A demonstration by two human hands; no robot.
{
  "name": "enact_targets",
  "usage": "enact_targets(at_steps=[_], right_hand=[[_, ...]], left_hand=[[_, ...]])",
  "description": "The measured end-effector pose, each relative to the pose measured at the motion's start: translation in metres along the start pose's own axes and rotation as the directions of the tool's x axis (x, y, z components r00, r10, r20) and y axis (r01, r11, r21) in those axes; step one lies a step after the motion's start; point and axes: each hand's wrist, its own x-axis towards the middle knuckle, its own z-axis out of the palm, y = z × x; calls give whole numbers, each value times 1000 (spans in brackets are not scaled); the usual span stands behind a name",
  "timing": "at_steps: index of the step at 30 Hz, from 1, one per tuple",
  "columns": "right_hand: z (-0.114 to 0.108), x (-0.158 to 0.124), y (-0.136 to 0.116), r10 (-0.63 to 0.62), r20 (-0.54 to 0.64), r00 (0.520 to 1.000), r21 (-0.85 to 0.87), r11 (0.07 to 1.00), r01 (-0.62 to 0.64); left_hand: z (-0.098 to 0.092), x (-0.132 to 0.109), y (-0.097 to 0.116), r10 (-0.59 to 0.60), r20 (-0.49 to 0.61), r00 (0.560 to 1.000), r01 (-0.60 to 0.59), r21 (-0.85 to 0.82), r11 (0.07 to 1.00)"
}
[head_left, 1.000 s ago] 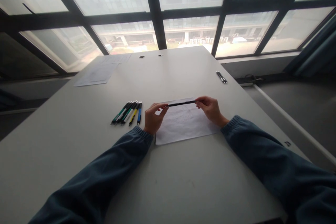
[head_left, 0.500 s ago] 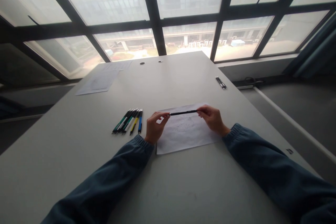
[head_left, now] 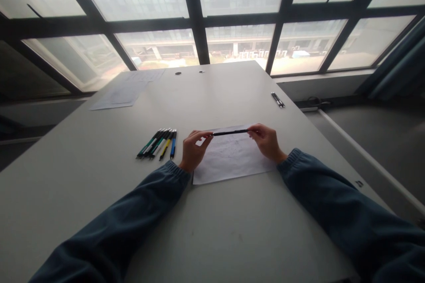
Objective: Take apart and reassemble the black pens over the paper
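Observation:
A slim black pen (head_left: pixel 230 132) is held level above a sheet of white paper (head_left: pixel 232 161). My left hand (head_left: pixel 193 148) pinches its left end between thumb and fingers. The right end sits in the pinch of my right hand (head_left: pixel 265 141). Faint marks show on the paper under the pen. Just left of my left hand, several pens (head_left: pixel 157 143) lie side by side on the white table, with green, white, yellow and blue barrels. The hands hide parts of the paper's left and right edges.
Two dark pens (head_left: pixel 278 100) lie near the table's right edge. Papers (head_left: pixel 116 95) rest at the far left. A small dark item (head_left: pixel 359 183) is on the right edge. Round grommets (head_left: pixel 178 73) are set at the far end, before tall windows.
The view has shifted slightly, so the table, hands and pens appear a little higher. Both hands keep hold of the same black pen in nearly the same pose.

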Motion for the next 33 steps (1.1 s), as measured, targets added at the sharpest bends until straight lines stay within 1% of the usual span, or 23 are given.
enact_targets(at_steps=[5,11,26,33], right_hand=[[0,-1,-4,-29,4,1000,-32,999,29],[-1,-5,-4,-23,-9,1000,-47,999,22],[1,-4,-2,-18,-24,1000,-28,999,18],[1,-3,-5,-45,-26,999,-38,998,44]], left_hand=[[-1,0,1,27,-12,1000,-27,-15,1000],[-1,1,3,40,-6,999,-40,-1,999],[-3,0,2,46,0,999,-46,4,999],[-2,0,0,74,-10,997,-74,1,997]])
